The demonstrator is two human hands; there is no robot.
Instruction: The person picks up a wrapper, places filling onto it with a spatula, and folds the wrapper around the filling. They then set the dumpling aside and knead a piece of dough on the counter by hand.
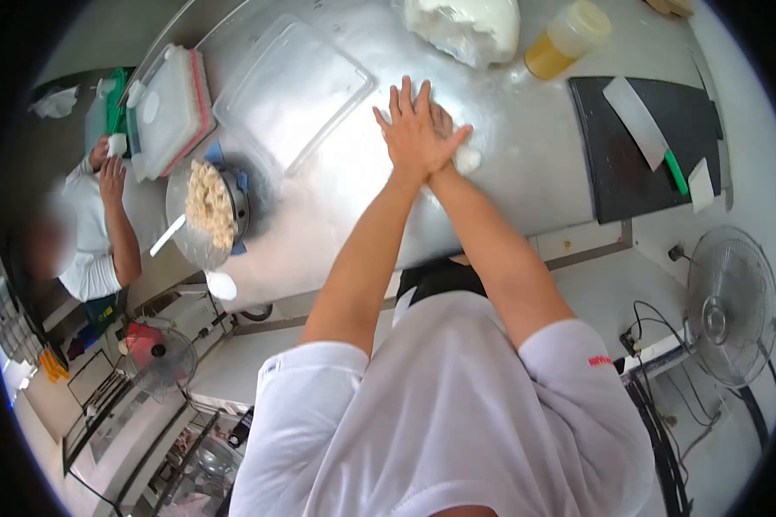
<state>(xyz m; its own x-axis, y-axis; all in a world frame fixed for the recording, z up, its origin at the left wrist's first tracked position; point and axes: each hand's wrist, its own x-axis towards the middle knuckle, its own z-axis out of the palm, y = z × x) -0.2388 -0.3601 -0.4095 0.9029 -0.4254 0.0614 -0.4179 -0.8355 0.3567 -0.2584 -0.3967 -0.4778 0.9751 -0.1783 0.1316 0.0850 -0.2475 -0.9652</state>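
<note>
My left hand (416, 133) lies across the back of my right hand, its fingers spread out and its thumb to the right. Beneath it, my right hand (441, 121) is mostly covered; the part of its fingers that shows looks stretched flat. A small piece of white dough (467, 159) pokes out beside my right wrist, on the metal table (526, 164). Both arms reach straight down, pressing there. How much dough is under the palms is hidden.
A bowl of chunky filling (209, 205) with a white-handled utensil (168, 234) stands left, near a clear lid (293, 95). Dough under plastic (466, 30) and an oil bottle (569, 39) are behind. Right, a cleaver (636, 116) lies on a black board (599, 172). A co-worker (95, 224) works left.
</note>
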